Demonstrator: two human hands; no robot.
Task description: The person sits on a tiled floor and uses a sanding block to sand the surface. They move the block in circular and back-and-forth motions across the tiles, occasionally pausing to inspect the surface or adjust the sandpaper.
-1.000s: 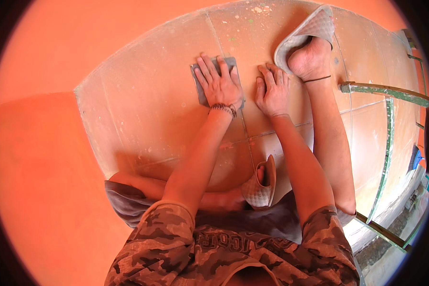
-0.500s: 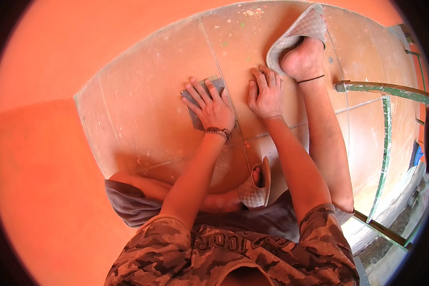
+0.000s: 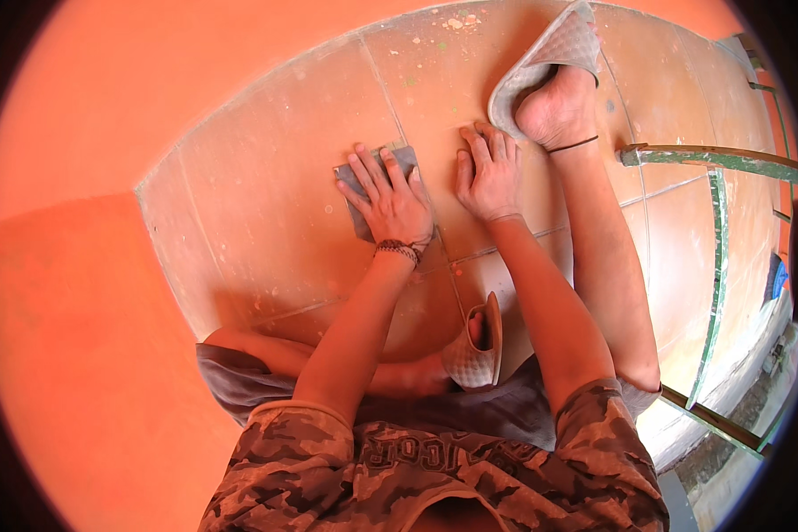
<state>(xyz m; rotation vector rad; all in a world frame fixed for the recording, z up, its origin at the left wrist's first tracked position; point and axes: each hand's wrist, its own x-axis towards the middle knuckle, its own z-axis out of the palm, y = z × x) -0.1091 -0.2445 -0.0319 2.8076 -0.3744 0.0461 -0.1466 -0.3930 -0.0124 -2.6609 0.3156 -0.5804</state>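
My left hand [image 3: 393, 206] lies flat with its fingers spread on a thin dark grey sheet [image 3: 404, 158] that looks like sandpaper. The sheet is pressed to the tiled floor [image 3: 275, 168], beside and partly over a grout line. Its corners stick out past my fingers, and my palm hides its middle. To the right, my right hand [image 3: 492, 177] rests palm down on the tiles, fingers loosely bent and holding nothing. Its fingertips are near the grey slipper [image 3: 550, 62] on my outstretched right foot.
An orange wall [image 3: 71, 319] borders the floor at the left and far side. My folded left leg, with a second slipper [image 3: 474, 355], lies close in front of me. On the right stands a green metal frame [image 3: 716, 284] with worn paint. Pale flecks [image 3: 457, 21] spot the far tiles.
My left hand and the grey sheet have slid slightly rightward against the grout line. My right hand stays flat in nearly the same place. The whole view has shifted a little.
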